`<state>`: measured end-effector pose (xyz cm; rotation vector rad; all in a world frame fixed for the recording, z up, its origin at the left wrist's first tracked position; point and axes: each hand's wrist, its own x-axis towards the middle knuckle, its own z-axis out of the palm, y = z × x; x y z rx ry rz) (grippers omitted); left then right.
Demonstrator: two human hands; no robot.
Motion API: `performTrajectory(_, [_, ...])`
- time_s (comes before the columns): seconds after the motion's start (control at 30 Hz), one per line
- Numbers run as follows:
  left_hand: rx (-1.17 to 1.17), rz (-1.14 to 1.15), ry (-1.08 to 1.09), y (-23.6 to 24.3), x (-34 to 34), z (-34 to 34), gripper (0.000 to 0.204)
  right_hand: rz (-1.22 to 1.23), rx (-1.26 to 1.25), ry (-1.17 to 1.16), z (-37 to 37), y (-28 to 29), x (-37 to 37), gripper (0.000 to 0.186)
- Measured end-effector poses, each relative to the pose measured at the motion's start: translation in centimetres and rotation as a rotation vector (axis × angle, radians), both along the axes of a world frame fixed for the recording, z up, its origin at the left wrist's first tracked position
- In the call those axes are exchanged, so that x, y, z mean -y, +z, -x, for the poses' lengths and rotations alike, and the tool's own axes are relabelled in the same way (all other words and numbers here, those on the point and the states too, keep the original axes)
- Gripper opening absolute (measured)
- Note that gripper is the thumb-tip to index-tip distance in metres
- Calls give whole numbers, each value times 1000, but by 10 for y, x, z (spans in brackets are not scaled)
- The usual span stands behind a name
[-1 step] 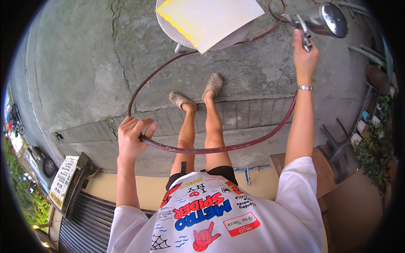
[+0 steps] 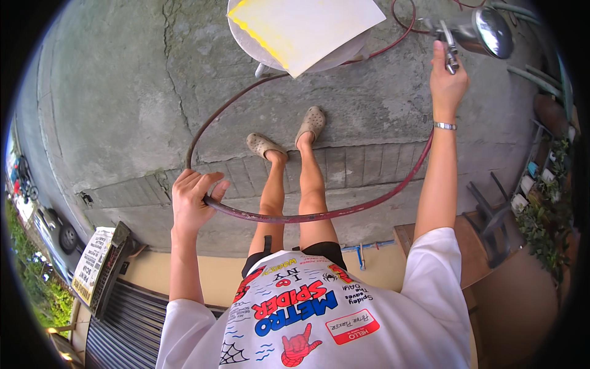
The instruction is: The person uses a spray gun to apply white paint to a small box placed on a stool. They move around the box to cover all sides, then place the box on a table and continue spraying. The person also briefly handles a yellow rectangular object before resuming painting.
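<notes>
In my right hand (image 2: 449, 89) is a metal paint spray gun (image 2: 452, 46), my fingers wrapped round its handle. Its shiny silver cup (image 2: 493, 32) points off to the right. A dark red air hose (image 2: 344, 213) sags in a loop between my arms, in front of my legs. My left hand (image 2: 195, 197) is closed round that hose at the left. Ahead of me, a flat white panel (image 2: 313, 31) lies on a round whitish stand (image 2: 246, 40). Yellow colour runs along the panel's left edge. The gun is to the right of the panel, apart from it.
My feet stand in beige clogs (image 2: 311, 123) on cracked grey concrete (image 2: 123, 92). More hose coils (image 2: 402, 27) lie beyond the stand. A dark chair (image 2: 490, 221), a brown bench (image 2: 405, 240) and potted plants (image 2: 544, 227) are at the right. A signboard (image 2: 95, 264) stands at the left.
My right hand and the spray gun have shifted slightly to the right. My left hand and the panel stay where they were.
</notes>
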<state>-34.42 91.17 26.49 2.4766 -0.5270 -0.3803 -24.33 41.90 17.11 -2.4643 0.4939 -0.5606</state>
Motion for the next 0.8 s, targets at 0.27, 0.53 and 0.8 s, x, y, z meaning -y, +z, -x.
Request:
performTrajectory(0.27, [6,-36,45,-4,-19,-3,17,-351,-219,-189,43,-4,-47,45])
performTrajectory(0.53, [9,1,41,-6,-34,0,14,-447,-198,130,104,-1,-130,36])
performTrajectory(0.8, [10,20,36,-4,-47,2,11,-479,-294,229,125,19,-176,32])
